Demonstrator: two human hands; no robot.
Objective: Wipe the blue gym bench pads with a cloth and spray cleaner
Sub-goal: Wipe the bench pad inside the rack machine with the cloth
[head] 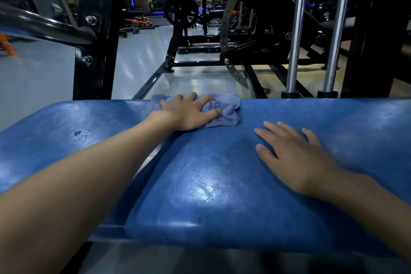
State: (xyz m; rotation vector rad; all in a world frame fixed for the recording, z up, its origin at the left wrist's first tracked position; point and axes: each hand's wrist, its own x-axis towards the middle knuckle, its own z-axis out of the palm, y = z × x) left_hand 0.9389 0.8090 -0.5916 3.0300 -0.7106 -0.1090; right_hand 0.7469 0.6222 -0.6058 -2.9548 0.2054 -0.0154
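Note:
Two blue bench pads fill the lower view: a right pad (222, 184) and a left pad (55, 140), with a narrow gap between them. My left hand (189, 111) presses a crumpled light-blue cloth (226, 109) onto the far edge, where the pads meet, with spread fingers. My right hand (295, 155) lies flat, palm down, on the right pad. A patch of spray droplets (83, 134) sits on the left pad. No spray bottle is in view.
A black machine upright (97, 35) and a curved black bar (44, 24) stand at the far left. Two chrome guide rods (295, 29) rise at the right behind the pads. Black frames and a weight plate (180, 10) stand on the grey floor beyond.

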